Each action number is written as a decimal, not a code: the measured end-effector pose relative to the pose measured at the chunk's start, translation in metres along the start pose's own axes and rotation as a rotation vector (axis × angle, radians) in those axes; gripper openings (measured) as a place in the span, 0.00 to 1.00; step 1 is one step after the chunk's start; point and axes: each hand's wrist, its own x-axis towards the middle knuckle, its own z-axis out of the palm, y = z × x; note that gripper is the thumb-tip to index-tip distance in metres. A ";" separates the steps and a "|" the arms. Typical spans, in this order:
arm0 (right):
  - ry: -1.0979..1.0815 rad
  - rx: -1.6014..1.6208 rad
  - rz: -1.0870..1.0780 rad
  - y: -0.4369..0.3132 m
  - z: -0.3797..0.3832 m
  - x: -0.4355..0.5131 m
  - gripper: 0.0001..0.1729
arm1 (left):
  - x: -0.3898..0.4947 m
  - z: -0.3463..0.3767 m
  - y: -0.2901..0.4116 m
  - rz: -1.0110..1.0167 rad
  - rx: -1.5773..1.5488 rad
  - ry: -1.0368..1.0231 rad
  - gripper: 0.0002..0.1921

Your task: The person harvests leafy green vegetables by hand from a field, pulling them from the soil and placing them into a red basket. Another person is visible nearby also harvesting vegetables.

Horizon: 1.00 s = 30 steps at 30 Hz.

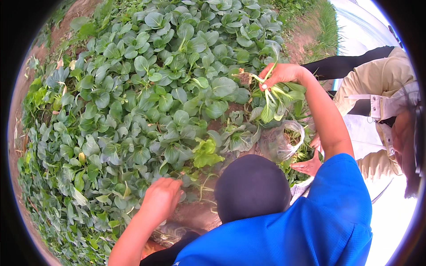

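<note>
My right hand [281, 74] is raised over the far right of the leafy bed, pinching pulled bok choy plants [274, 99] by their pale stems. Dry brown leaf bits and a root end stick out to the left of its fingers. Leaves hang below the palm. My left hand [164, 196] is low over the near edge of the bed, fingers curled downward. Its fingertips are partly hidden, so I cannot tell whether it grips anything. Dense bok choy [179, 96] spreads before me. A yellow-green lettuce plant [206, 153] grows between my hands.
A clear plastic bag [283, 139] with greens inside stands under my right forearm. Another person in a beige jacket [369, 73] bends in from the right, one open hand [308, 164] beside the bag. My dark-covered knee [253, 189] rises in front. Bare soil [196, 212] shows nearby.
</note>
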 end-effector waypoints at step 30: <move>-0.409 0.345 -0.264 -0.044 0.236 0.107 0.14 | 0.070 0.048 -0.025 -0.253 0.140 0.467 0.07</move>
